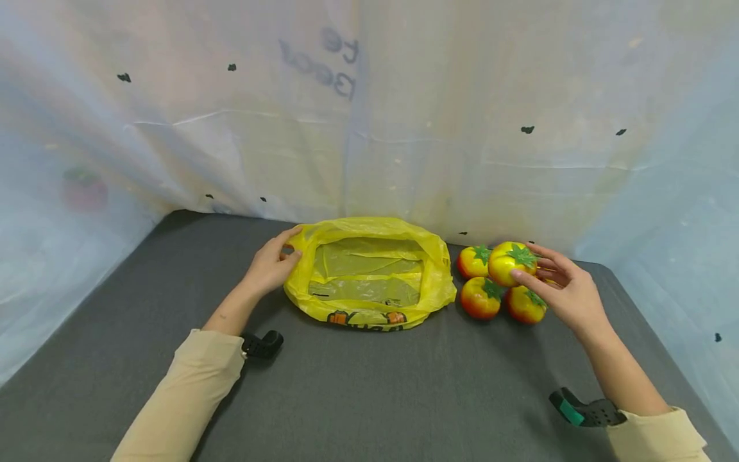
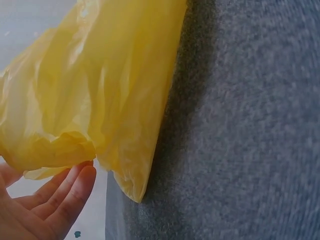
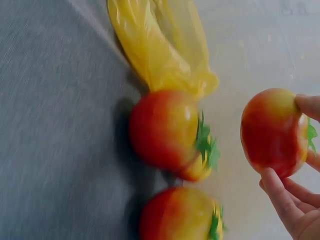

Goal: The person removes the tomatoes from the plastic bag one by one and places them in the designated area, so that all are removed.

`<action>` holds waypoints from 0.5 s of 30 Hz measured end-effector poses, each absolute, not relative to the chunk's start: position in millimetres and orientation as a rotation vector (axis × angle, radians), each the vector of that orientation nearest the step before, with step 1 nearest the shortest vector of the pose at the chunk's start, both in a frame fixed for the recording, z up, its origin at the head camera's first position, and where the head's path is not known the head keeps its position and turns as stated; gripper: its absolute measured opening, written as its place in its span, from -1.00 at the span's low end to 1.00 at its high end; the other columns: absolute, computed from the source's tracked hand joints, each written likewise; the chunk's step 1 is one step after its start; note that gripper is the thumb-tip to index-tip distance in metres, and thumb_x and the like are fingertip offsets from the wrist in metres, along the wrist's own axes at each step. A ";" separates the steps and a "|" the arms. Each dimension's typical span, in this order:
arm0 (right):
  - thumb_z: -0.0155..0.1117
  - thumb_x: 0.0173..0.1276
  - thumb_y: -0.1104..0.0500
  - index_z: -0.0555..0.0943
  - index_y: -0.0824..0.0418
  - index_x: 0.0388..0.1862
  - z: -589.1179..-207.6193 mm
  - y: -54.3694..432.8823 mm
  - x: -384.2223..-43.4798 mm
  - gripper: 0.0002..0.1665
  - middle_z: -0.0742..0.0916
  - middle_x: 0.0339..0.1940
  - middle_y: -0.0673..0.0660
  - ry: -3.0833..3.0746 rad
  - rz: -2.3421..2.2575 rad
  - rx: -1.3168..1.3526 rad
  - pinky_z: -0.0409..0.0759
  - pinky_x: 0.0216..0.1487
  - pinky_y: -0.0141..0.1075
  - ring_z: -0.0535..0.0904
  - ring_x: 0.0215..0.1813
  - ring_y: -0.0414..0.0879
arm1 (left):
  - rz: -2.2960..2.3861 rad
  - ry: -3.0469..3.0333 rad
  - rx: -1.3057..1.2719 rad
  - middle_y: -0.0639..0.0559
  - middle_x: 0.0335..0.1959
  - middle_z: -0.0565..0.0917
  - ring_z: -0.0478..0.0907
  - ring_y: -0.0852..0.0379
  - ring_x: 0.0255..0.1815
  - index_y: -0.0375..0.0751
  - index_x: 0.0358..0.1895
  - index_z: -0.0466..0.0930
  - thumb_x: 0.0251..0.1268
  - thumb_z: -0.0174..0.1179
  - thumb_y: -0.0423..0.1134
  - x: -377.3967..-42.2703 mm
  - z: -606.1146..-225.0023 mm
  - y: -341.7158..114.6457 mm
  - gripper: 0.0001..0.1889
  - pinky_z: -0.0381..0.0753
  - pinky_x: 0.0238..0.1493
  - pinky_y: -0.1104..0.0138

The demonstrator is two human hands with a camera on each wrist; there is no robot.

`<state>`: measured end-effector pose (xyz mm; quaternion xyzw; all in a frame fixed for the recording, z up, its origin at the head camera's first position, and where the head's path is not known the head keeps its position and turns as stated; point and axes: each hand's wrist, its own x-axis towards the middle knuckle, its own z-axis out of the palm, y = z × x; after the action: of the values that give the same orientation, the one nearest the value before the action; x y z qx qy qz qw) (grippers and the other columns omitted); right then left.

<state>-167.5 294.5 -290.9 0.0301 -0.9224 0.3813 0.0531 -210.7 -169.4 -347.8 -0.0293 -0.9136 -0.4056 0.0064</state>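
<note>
My right hand (image 1: 568, 295) grips a red-and-yellow toy tomato (image 1: 507, 267) with a green leafy top, thumb and fingers on opposite sides. In the right wrist view that held tomato (image 3: 272, 132) is raised off the table, beside other tomatoes (image 3: 162, 130). A yellow plastic bag (image 1: 437, 276) lies on the table with its mouth spread wide, facing up. At the bag's left end, my left hand (image 1: 268, 266) holds the rim between thumb and fingers. The left wrist view shows those fingers (image 2: 75, 192) against the bag's crumpled edge (image 2: 60, 150).
Several similar tomatoes (image 1: 481, 299) sit on the dark grey table (image 1: 392, 391), just right of the bag. A whitish sheet (image 1: 404, 128) with dark spots hangs behind the table and along both sides. Each wrist wears a black strap (image 1: 262, 345).
</note>
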 end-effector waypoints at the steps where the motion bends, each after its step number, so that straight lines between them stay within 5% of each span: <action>1: 0.24 0.33 -0.15 0.28 -0.02 0.48 -292.1 298.8 -166.3 -0.22 0.46 0.32 0.29 -2.803 1.148 0.064 0.44 -0.19 -0.62 0.43 0.26 0.23 | -1.264 -2.858 -0.093 -0.36 0.35 0.28 0.50 -0.22 0.05 -0.09 0.52 0.05 0.52 -0.09 -0.22 -210.9 -347.9 -169.6 -0.43 0.52 -0.25 0.18; 7: 0.25 0.32 -0.17 0.27 -0.04 0.48 -301.2 318.9 -160.4 -0.21 0.41 0.35 0.33 -2.805 1.115 -0.028 0.45 -0.23 -0.57 0.46 0.25 0.23 | -1.267 -2.861 -0.088 -0.37 0.32 0.29 0.51 -0.19 -0.01 -0.11 0.52 0.04 0.52 -0.09 -0.22 -210.8 -348.3 -169.3 -0.43 0.51 -0.28 0.20; 10: 0.25 0.31 -0.18 0.28 -0.09 0.48 -304.9 327.1 -157.1 -0.22 0.39 0.35 0.32 -2.800 1.118 -0.090 0.44 -0.25 -0.58 0.53 0.13 -0.18 | -1.273 -2.863 -0.079 -0.37 0.32 0.28 0.49 -0.19 0.01 -0.10 0.52 0.04 0.52 -0.09 -0.22 -210.3 -348.3 -168.5 -0.43 0.51 -0.28 0.21; 15: 0.25 0.31 -0.19 0.29 -0.11 0.47 -309.5 338.8 -153.2 -0.22 0.40 0.32 0.33 -2.773 1.156 -0.163 0.44 -0.30 -0.66 0.32 -0.15 -0.67 | -1.278 -2.858 -0.080 -0.38 0.31 0.28 0.49 -0.18 -0.02 -0.10 0.52 0.05 0.51 -0.09 -0.22 -209.8 -348.3 -168.4 -0.43 0.49 -0.29 0.22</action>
<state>-153.2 338.8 -309.5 -0.0539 -0.9196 0.3834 0.0662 -209.8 -168.4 -348.3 -0.0257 -0.9126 -0.4079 0.0048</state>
